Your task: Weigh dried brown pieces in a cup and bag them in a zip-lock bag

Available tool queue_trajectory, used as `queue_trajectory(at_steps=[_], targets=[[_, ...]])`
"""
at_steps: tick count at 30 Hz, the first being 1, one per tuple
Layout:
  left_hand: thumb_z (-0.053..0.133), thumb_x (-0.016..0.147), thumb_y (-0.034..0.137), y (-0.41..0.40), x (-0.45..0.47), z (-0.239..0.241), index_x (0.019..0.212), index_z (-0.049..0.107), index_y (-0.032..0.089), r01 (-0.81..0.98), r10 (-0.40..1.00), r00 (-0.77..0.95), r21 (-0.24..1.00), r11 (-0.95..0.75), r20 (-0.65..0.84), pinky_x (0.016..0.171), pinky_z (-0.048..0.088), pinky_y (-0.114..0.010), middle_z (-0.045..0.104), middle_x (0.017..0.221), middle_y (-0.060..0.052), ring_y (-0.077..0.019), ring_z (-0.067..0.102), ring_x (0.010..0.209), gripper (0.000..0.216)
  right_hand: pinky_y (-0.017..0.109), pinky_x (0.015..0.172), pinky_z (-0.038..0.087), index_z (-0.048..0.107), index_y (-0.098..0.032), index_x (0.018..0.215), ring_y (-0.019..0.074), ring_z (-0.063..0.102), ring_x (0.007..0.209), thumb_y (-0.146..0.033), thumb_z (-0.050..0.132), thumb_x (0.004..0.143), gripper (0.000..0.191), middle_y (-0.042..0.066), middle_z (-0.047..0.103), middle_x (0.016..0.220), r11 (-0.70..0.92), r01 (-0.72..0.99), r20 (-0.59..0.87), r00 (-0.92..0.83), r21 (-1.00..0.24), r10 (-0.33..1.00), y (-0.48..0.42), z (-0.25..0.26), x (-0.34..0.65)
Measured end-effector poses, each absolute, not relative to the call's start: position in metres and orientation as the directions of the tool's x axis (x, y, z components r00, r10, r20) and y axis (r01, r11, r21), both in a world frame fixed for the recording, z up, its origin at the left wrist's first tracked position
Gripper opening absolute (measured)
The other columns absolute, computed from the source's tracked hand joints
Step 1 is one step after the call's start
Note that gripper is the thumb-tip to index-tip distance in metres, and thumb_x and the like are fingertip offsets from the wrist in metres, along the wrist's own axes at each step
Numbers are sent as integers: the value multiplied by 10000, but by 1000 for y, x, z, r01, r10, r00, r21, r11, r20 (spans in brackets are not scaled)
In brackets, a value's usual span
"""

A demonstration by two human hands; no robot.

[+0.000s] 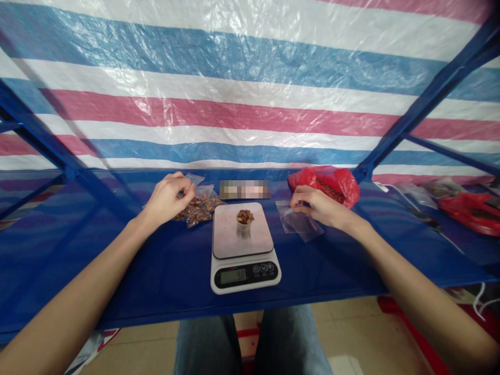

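Small cup (245, 217) of brown nuts sitting mid-platform on the kitchen scale (242, 249), near the blue table's (164, 271) front edge; weighing apparently underway. Left: filled bags of nuts (199, 207), left hand (169, 198) curled narrow, fingertips pinching at that pile. Right: right hand (314, 205) pinching the near end of an empty clear bag (299, 223), unfilled yet. Red sack (328, 183) at back edge. Open room along front edge either side.
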State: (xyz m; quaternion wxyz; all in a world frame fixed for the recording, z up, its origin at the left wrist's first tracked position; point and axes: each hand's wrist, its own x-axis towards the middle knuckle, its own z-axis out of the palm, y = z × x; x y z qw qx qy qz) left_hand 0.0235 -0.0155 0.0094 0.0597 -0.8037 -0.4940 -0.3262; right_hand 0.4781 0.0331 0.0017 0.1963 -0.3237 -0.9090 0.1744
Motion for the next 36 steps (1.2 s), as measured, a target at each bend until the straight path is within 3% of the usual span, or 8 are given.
queue_trajectory(at_steps=[10,15,18,23,28,30,32,36], targets=[[496,984,280,-17,25,10,625,437,235,802,749,321,254,-541,580,716,414,-346,525,624,-14,-207,544,698,366,330,781,445,686,-190,860,229,628,862,-43,556,929,208,69,690,883,805,528,212,-783,-268,584,50,30,437],[492,994,285,-20,31,13,623,414,235,801,747,319,256,-542,583,708,416,-353,533,633,-23,-207,538,696,382,379,837,465,719,-185,958,270,638,942,-66,485,989,264,105,710,980,826,548,333,-761,-131,558,44,25,425],[472,1032,318,-26,36,18,664,440,233,804,747,302,263,-533,592,750,436,-368,535,657,-25,-210,534,712,379,422,868,497,731,-195,942,293,655,946,-184,519,1043,235,115,716,966,797,579,487,-653,-175,581,34,32,430],[465,1070,374,-32,55,47,1004,658,207,751,750,196,395,-529,631,946,504,-387,698,1021,-84,-230,643,985,263,428,776,532,746,-228,881,269,656,832,-349,680,1002,183,85,711,890,732,570,703,-340,-374,624,17,67,427],[688,962,440,-23,95,96,1441,624,235,566,774,311,546,-617,552,1030,517,-402,743,1277,-83,-253,677,1162,525,407,792,525,741,-206,840,241,654,826,-329,764,954,169,59,712,879,839,439,762,-405,-322,505,9,106,380],[770,905,470,-17,111,108,1399,684,234,516,792,388,601,-610,471,1003,530,-397,776,1246,-77,-265,699,1139,554,392,781,515,725,-197,821,231,648,821,-318,775,950,184,53,701,874,866,387,755,-449,-318,478,12,117,359],[777,901,477,-9,120,113,1211,790,226,484,790,418,626,-611,449,942,541,-375,810,1153,-60,-258,723,1061,399,366,742,493,702,-188,795,214,629,789,-325,772,957,223,44,682,844,875,352,735,-484,-334,475,18,123,342],[746,915,407,8,123,116,804,813,175,507,819,313,644,-573,481,761,513,-340,792,790,-48,-202,701,771,266,338,731,468,676,-186,830,183,594,762,-334,746,985,225,25,667,816,878,311,732,-488,-362,475,37,125,324]])
